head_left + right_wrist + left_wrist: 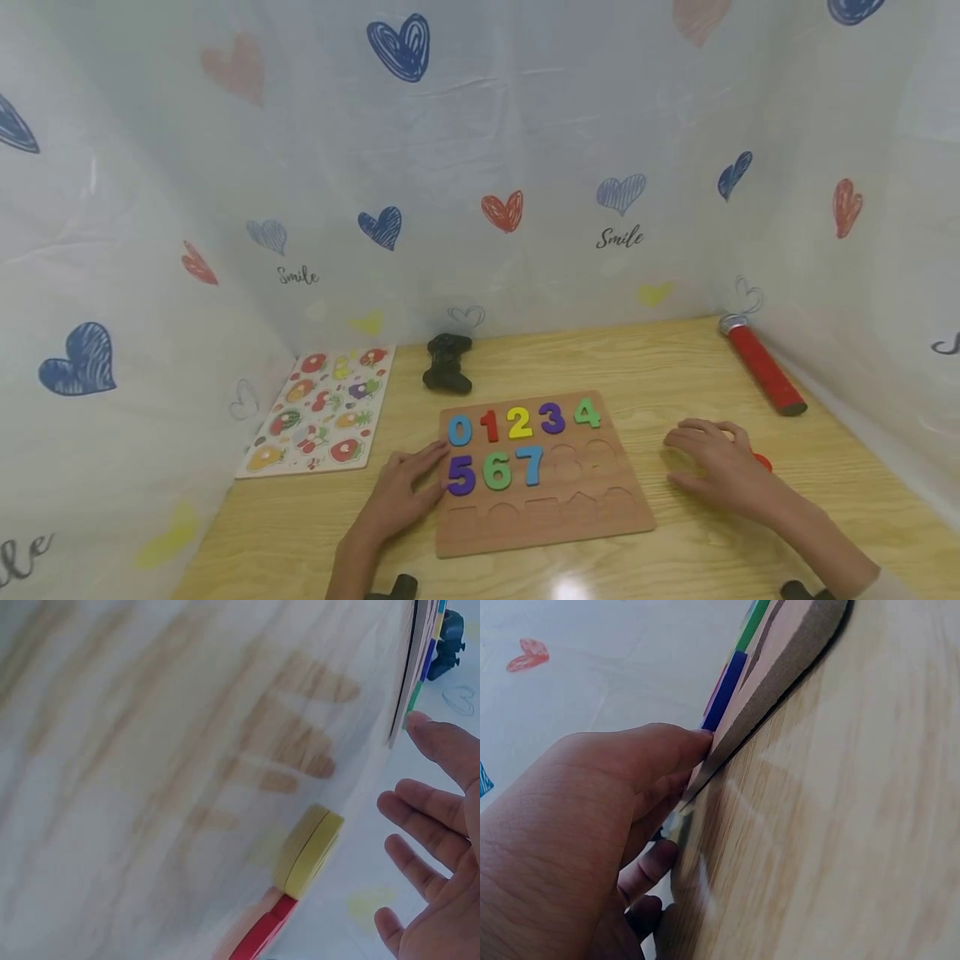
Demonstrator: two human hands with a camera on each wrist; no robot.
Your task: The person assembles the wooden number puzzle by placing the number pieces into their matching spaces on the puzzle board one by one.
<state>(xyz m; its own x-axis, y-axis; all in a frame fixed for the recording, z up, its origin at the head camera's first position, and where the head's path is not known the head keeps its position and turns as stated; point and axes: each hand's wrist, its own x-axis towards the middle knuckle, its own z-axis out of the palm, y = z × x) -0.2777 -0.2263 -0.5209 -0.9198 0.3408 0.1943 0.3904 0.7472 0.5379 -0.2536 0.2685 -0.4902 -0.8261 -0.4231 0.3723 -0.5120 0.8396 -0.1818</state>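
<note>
A wooden number board lies flat on the table, with coloured numerals 0 to 4 along its top row. In the second row are a purple 5, a green 6 and a blue 7; several recesses hold no piece. My left hand touches the board's left edge beside the 5, fingers loosely extended. To the right of the board, my right hand hovers with fingers spread, holding nothing. A red piece is partly hidden behind it. The right wrist view shows a yellow piece near that hand.
A fruit picture board lies at the left, and a black game controller sits behind the number board. At the back right is a red cylinder with a silver end. A heart-patterned curtain surrounds the wooden table.
</note>
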